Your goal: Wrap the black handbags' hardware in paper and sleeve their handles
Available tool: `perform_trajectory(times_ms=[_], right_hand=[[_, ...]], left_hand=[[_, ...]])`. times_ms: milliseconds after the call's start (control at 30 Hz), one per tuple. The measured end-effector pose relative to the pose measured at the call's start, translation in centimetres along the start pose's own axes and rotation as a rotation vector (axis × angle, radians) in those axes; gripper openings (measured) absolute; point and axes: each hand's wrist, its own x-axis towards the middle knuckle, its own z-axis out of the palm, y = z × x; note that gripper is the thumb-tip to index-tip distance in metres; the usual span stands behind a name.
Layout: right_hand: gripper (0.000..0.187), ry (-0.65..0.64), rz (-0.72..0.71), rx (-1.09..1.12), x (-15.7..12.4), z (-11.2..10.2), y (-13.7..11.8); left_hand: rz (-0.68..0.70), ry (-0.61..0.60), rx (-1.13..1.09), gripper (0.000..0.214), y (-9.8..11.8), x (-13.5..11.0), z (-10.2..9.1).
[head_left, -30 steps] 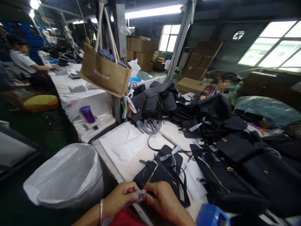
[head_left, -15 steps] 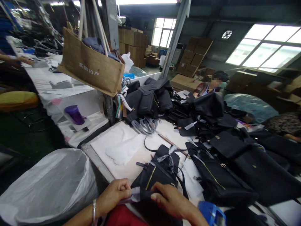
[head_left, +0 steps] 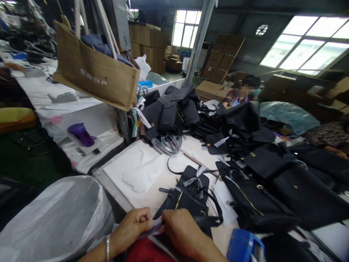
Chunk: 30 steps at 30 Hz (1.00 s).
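Observation:
At the table's near edge, my left hand is closed, pinching a strip of clear plastic film. My right hand is closed at the other end of the same strip, close beside the left one. Its fingertips are partly hidden behind the knuckles. Just beyond both hands lies a black bag with a gold zipper, and plastic film is wrapped round its top handle. Black straps loop out to the bag's right side.
A large white plastic bag stands open at left. To the right are a blue plastic object and several black bags. A brown tote hangs at upper left. Another person is across the table.
My right hand has moved left, nearer my left hand. The black strap piece seen between the hands earlier is now hidden or out of them. The view has shifted slightly.

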Motion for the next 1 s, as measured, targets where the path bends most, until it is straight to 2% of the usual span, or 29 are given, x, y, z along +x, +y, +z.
perform_trajectory(times_ms=[67, 133, 267, 367, 433, 500, 633, 700, 833, 1000], right_hand=[[0.01, -0.007, 0.003, 0.038, 0.1, -0.3, 0.2], [0.018, -0.019, 0.003, 0.1, -0.2, -1.6, 0.9], [0.022, -0.011, 0.02, 0.214, -1.1, -6.0, 2.5], [0.023, 0.033, 0.031, 0.29, -1.4, -8.6, 2.5], [0.019, 0.075, 0.035, 0.283, -1.2, -9.3, 2.0], [0.013, 0.101, 0.057, 0.22, -0.9, -9.2, 1.5], [0.008, 0.071, 0.091, 0.132, -0.1, -8.2, 1.2], [0.009, 0.051, 0.103, 0.113, 0.3, -7.9, 1.0], [0.008, 0.065, 0.1, 0.059, 0.7, -7.9, 0.2], [0.009, 0.041, 0.06, 0.192, -0.2, -8.5, -0.2]], left_hand=[[0.009, 0.004, 0.008, 0.038, 0.1, 0.2, -0.1], [0.023, -0.006, 0.017, 0.034, 1.0, 0.4, -0.5], [0.137, 0.007, 0.161, 0.021, 5.6, 0.1, -2.0], [0.29, 0.119, 0.416, 0.021, 9.1, -0.5, -3.4], [0.356, 0.197, 0.555, 0.021, 10.0, -0.6, -3.9], [0.336, 0.199, 0.553, 0.02, 9.4, -0.3, -4.1], [0.222, 0.087, 0.314, 0.02, 6.6, 0.8, -3.8], [0.214, 0.082, 0.256, 0.021, 5.6, 1.1, -3.6], [0.193, 0.073, 0.208, 0.024, 4.7, 1.5, -3.2], [0.178, 0.086, 0.147, 0.026, 4.3, 1.8, -3.2]])
